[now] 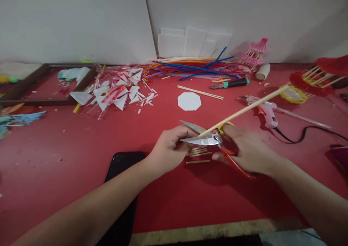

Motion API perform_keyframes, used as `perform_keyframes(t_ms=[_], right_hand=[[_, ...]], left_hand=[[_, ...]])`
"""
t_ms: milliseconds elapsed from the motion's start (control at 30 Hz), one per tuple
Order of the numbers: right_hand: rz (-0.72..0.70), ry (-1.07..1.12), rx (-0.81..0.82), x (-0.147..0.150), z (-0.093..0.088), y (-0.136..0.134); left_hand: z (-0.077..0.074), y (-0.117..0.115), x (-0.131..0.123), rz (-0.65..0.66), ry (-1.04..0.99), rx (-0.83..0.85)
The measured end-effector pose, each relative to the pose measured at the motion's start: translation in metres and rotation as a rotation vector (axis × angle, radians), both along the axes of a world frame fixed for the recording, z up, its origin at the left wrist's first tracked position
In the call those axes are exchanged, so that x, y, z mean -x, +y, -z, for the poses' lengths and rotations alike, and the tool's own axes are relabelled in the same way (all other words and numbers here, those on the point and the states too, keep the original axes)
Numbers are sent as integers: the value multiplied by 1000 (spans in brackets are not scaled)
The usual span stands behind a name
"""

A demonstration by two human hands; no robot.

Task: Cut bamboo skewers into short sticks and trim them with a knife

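My right hand [246, 146] is closed around the handles of a pair of scissors [205, 139] with red and yellow grips. Their blades are parted and point left. Between the blades lies the near end of a long wooden stick [244, 109], which slants up to the right. My left hand [170, 148] pinches that near end; its fingertips are partly hidden behind the blades. Below the scissors, several short cut sticks [198, 162] lie side by side on the red table. A white octagonal foam piece [189, 101] rests flat beyond the hands.
Two longer sticks [201, 92], a utility knife [230, 83] and coloured pipe cleaners [190, 68] lie farther back. At right are a pink glue gun [268, 112] and a red model [312, 79]. White scraps [121, 90] pile at left, and a black phone [125, 162] lies under my left forearm.
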State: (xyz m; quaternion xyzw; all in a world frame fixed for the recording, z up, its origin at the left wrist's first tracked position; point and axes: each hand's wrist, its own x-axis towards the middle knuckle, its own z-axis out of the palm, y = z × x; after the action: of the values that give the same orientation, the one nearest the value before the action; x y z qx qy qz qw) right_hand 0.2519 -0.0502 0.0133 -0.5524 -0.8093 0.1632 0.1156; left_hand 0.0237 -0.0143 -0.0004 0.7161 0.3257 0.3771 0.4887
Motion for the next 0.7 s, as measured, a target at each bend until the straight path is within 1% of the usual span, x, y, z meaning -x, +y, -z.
perform_keyframes(t_ms=[267,400,467,567,700], right_hand=[[55,-17,68,3,4,0],[51,-1,54,3,4,1],[56,8,55,4,4,1],[80,-2,63,5,5,1],[88,-32,41,8,6,1]], left_hand=[[6,-3,-2,-27,64,13],[4,-4,-3,-6,35,58],[2,-3,-3,-18,14,59],[0,-2,-3,-41,20,-17],[0,-4,-3,-12,190,-107]])
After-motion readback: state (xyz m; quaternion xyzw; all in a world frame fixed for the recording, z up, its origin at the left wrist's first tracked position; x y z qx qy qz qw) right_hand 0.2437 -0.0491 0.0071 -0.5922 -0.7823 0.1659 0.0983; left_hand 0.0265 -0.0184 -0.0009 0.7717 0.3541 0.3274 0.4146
